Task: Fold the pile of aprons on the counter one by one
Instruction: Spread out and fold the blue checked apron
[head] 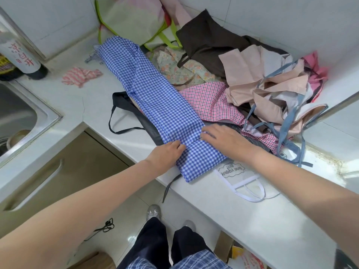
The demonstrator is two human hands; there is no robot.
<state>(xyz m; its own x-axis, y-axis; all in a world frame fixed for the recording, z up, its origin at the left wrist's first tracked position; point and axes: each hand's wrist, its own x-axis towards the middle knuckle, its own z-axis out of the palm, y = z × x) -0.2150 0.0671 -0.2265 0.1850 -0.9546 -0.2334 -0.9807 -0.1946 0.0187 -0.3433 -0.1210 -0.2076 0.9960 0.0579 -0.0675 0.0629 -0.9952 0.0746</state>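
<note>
A blue gingham apron (pixel 155 98) lies folded into a long narrow strip, running from the back left of the white counter (pixel 93 105) to its front edge. My left hand (pixel 167 152) presses on its near left side, fingers tucked at the fabric. My right hand (pixel 223 137) lies flat on the apron's right edge, fingers pointing left. Under and beside the strip lies the pile: a black apron (pixel 126 105), a pink checked apron (pixel 209 101), a beige apron with blue straps (pixel 272 90), a brown one (pixel 209 43) and a floral one (pixel 182 68).
A steel sink (pixel 23 117) sits at the left, with bottles (pixel 21 57) behind it. A pink striped cloth (pixel 79 75) lies on the counter. A green-trimmed bag (pixel 134 20) leans in the back corner. A white printed apron (pixel 239 177) lies near the front edge.
</note>
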